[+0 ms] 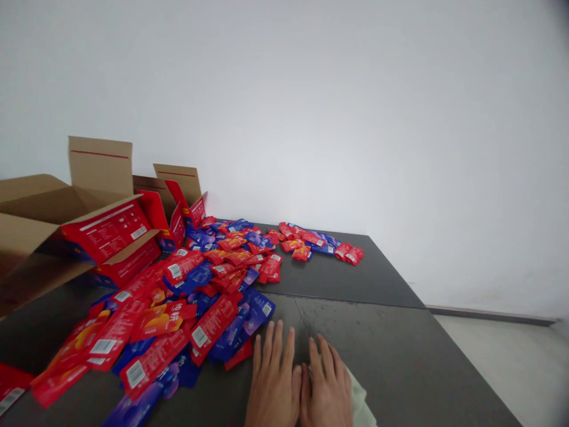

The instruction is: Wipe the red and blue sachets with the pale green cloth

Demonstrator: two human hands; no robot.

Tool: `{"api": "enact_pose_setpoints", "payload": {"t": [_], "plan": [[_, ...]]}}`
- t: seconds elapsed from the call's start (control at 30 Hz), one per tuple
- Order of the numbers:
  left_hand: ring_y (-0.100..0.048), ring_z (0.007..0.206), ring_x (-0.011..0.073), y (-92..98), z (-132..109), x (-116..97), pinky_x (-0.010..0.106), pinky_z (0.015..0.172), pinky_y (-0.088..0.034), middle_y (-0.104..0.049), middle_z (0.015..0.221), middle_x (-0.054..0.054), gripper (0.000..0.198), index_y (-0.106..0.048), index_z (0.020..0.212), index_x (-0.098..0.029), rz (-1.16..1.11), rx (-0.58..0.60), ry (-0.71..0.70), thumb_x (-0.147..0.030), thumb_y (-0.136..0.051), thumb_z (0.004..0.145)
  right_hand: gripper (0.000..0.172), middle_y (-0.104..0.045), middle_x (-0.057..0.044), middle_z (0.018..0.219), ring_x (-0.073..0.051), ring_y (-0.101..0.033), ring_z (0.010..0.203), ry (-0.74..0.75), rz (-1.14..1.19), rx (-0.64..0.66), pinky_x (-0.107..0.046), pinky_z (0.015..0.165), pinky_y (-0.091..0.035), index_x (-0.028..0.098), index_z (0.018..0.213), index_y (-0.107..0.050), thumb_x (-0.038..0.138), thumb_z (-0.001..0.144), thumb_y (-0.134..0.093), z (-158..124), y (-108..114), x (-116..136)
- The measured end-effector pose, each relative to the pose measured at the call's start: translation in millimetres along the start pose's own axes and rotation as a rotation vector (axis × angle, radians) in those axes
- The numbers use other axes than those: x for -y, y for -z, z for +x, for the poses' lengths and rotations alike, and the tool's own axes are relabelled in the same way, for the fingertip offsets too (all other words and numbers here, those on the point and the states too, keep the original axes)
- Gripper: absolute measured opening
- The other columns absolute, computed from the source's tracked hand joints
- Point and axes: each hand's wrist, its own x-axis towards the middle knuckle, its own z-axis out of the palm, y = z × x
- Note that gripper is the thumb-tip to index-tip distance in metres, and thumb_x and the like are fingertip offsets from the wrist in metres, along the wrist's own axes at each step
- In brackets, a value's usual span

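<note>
At the far left we see a large cardboard carton (106, 231) with its brown flaps standing open and a red printed side facing us. At the near left, a red packet (11, 385) is cut off by the edge of the view. Just right of the carton, farther off, two smaller red boxes (176, 228) also have their flaps raised.

From the near left toward the far middle, a loose heap of red and blue packets (217, 323) spreads over the dark tabletop (400, 356), many lying on top of one another, some with white barcode labels upward. Beyond a seam in the tabletop, a smaller cluster of packets (313, 238) lies farther right, near the white wall (338, 118).

At the near middle, our left hand (274, 382) lies palm down, its grip spread out and holding nothing, its fingertips just beside the heap's right edge; we cannot tell if they touch it. Right of it, our right hand (328, 385) lies palm down too, thumb close to the other thumb, its grip flattened over a pale cloth (362, 400) rather than closed around it. The cloth shows past that hand's right edge. At the far right, beyond the tabletop, we see light floor (498, 356).
</note>
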Motion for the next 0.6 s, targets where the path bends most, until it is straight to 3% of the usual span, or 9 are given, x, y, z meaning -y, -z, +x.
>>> {"api": "enact_pose_setpoints", "payload": {"t": [0.13,0.27,0.43,0.6], "plan": [[-0.030,0.148,0.0300,-3.0,21.0,-2.4,0.052,0.111,-0.039,-0.032,0.161,0.008,0.075,-0.027,0.157,-0.024,0.015,0.048,0.016,-0.016,-0.048,0.085,0.054,-0.051,-0.015,0.147,-0.039,-0.052,0.127,-0.149,0.020,0.010,-0.056,0.094,-0.048,0.022,0.145,-0.050,0.047,0.097,-0.043,5.8,-7.0,-0.9],[-0.029,0.148,0.0301,2.6,61.6,-2.7,0.052,0.113,-0.037,-0.031,0.162,0.008,0.074,-0.027,0.157,-0.026,0.009,0.120,0.024,-0.016,-0.049,0.086,0.056,-0.046,-0.012,0.151,-0.039,-0.050,0.130,-0.281,0.040,0.058,-0.058,0.096,-0.047,0.027,0.150,-0.043,0.047,0.098,-0.039,30.8,1.0,-1.9],[-0.025,0.149,0.0302,3.0,128.4,-1.8,0.054,0.115,-0.033,-0.028,0.163,0.009,0.067,-0.030,0.156,-0.027,-0.020,0.202,0.086,-0.017,-0.046,0.091,0.055,-0.041,-0.013,0.154,-0.038,-0.045,0.133,-0.331,0.052,0.158,-0.057,0.101,-0.044,0.025,0.146,-0.049,0.051,0.099,-0.037,91.3,17.2,-38.2],[-0.021,0.150,0.0323,-13.3,199.0,5.0,0.055,0.117,-0.027,-0.026,0.163,0.012,0.066,-0.033,0.154,-0.024,-0.079,0.227,0.122,-0.022,-0.049,0.090,0.054,-0.037,-0.015,0.156,-0.037,-0.043,0.135,-0.363,0.045,0.227,-0.055,0.104,-0.040,0.024,0.147,-0.048,0.048,0.100,-0.036,166.9,16.0,-89.5]]}}
